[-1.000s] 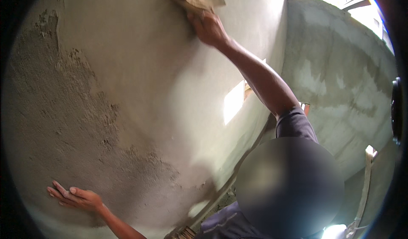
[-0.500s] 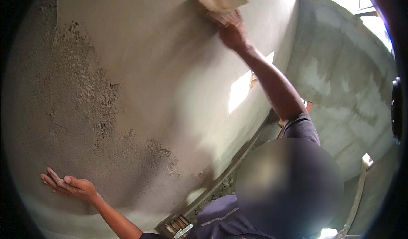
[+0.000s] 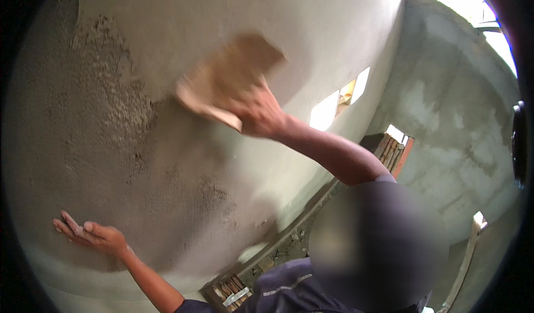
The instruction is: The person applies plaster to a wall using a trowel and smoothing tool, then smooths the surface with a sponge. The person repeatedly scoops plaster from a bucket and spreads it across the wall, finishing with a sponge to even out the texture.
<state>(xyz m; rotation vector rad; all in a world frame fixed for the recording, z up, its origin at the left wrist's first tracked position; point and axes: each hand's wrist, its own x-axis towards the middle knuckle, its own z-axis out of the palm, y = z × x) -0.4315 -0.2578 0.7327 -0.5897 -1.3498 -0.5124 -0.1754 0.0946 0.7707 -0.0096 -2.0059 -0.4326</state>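
My right hand [image 3: 257,110] grips a flat, tan plastering float [image 3: 233,63], slightly smeared by motion. The float lies over the wet grey plaster wall [image 3: 183,13], tilted, at the border of smooth and rough plaster. How the fingers wrap its underside is hidden. At the lower left, my left hand [image 3: 94,238] is held out with its fingers stretched and the palm turned up, holding nothing. Close to the wall, it has grey smears on its fingers; whether it touches cannot be told. A patch of rough, pitted plaster [image 3: 114,71] spreads left of the float.
Two bright wall openings [image 3: 325,111] sit right of the float. A second grey wall [image 3: 445,107] meets this one at a corner. Stacked wooden pieces [image 3: 391,152] stand behind my right arm, others [image 3: 228,291] low down. Rubble [image 3: 278,254] lies along the wall's foot. A pole [image 3: 468,263] leans at right.
My right hand has swept the float down and left across the wall, toward the rough patch. My left hand has barely moved.
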